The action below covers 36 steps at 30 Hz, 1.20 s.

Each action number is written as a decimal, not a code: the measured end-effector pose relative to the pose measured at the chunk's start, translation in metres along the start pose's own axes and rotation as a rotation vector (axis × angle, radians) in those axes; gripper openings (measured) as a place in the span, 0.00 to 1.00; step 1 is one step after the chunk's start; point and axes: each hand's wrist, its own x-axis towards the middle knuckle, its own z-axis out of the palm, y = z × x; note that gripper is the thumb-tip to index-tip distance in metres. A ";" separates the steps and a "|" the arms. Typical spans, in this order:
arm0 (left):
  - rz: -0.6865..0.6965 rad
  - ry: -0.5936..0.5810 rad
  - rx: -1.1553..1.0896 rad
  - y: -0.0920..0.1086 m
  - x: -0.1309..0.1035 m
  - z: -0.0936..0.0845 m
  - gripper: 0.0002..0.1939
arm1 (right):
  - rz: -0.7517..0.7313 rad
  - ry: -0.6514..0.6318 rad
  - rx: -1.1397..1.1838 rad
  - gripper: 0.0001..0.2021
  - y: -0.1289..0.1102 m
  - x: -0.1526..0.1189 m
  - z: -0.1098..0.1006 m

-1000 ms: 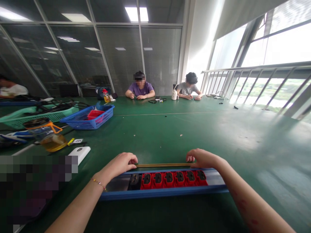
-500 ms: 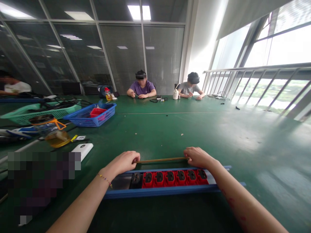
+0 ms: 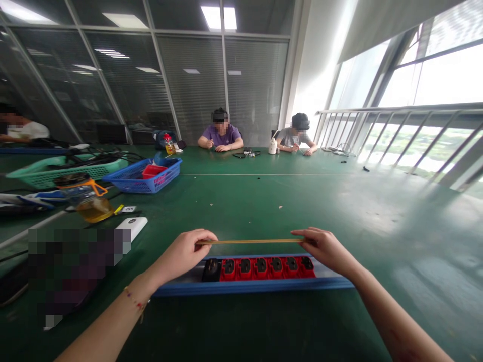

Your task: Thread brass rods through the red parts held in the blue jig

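A thin brass-coloured metal strip (image 3: 252, 242) stretches level between my hands, just beyond a power strip. My left hand (image 3: 190, 247) pinches its left end between thumb and fingers. At the right end, my right hand (image 3: 317, 244) grips it, with the index finger extended along the top. The power strip (image 3: 260, 287) lies across the table in front of me, with a blue casing. Inside sit a row of several red socket modules (image 3: 261, 269) and one black module (image 3: 212, 270) at their left. My forearms partly cover both ends of the casing.
At the left stand a blue basket (image 3: 151, 187) with a red box (image 3: 154, 171), a green basket (image 3: 35, 176) and a jar of amber liquid (image 3: 94, 208). A white device (image 3: 136, 226) lies nearer. Two people sit across the green table (image 3: 234, 201).
Both hands have raised the brass-coloured strip slightly, away from the power strip's far edge. My right index finger has straightened. The view has shifted a little.
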 end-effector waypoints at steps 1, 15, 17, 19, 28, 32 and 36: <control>-0.034 -0.026 -0.059 0.002 -0.004 0.002 0.12 | 0.017 -0.001 0.043 0.16 -0.003 -0.005 0.001; -0.180 0.077 -0.211 0.015 -0.021 0.018 0.16 | 0.069 0.093 0.140 0.15 -0.021 -0.025 -0.010; -0.175 0.099 -0.165 0.015 -0.023 0.020 0.15 | 0.092 0.086 0.100 0.15 -0.021 -0.025 -0.004; -0.171 0.115 -0.119 0.015 -0.025 0.022 0.15 | 0.118 0.073 0.047 0.16 -0.020 -0.025 0.002; -0.130 0.174 0.133 0.009 -0.028 0.029 0.13 | 0.115 0.174 -0.030 0.15 -0.016 -0.026 0.020; -0.129 0.140 0.170 0.008 -0.029 0.029 0.13 | 0.088 0.204 -0.039 0.13 -0.015 -0.028 0.021; -0.138 0.094 0.164 0.011 -0.031 0.027 0.13 | 0.072 0.186 -0.048 0.13 -0.015 -0.029 0.022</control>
